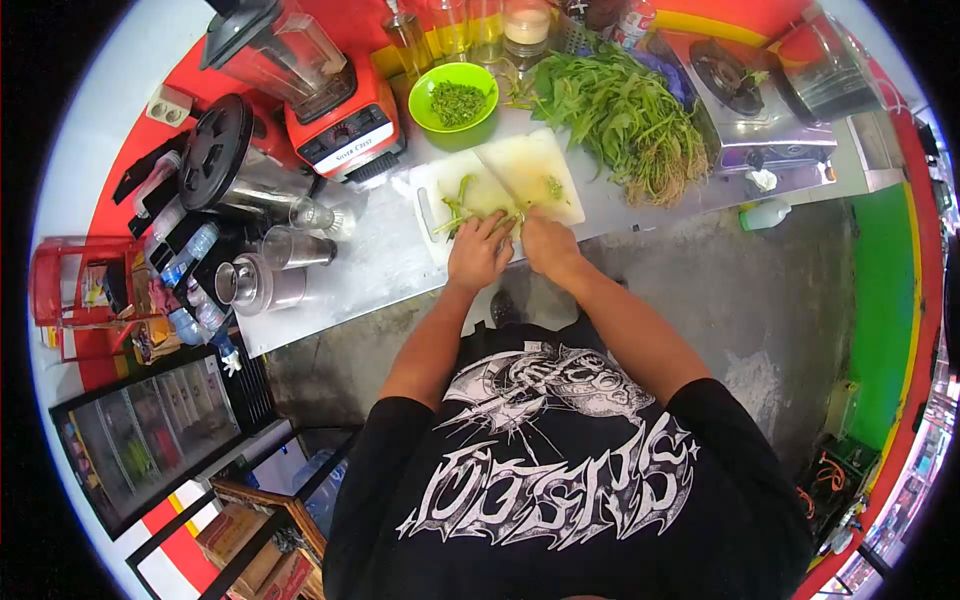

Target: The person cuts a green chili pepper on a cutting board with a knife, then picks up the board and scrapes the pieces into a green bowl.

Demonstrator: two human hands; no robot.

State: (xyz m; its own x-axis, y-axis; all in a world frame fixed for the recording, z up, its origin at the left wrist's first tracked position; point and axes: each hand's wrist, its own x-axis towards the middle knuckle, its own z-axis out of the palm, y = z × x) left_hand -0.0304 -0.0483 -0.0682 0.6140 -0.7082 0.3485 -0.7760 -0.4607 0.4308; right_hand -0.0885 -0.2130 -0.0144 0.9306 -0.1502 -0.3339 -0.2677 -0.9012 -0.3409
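Observation:
On a white cutting board [556,160], my right hand [549,244] is closed round the handle of a kitchen knife [496,172]. Its blade points away from me across the board. My left hand [480,252] is beside it with fingers bent, pressing green vegetable stems [450,226] against the board's near side. A longer green piece [463,188] lies just beyond my left fingers. Some chopped green bits [554,187] lie on the right half of the board. Behind the board stands a lime-green bowl [452,133] with chopped greens [458,103] inside.
A large bunch of leafy greens [625,115] with roots lies right of the board. A red blender [345,125] stands behind left, near a metal pitcher [235,175] and glass jars [262,284]. At right is a metal stove [765,145]. The steel counter's front edge runs before me.

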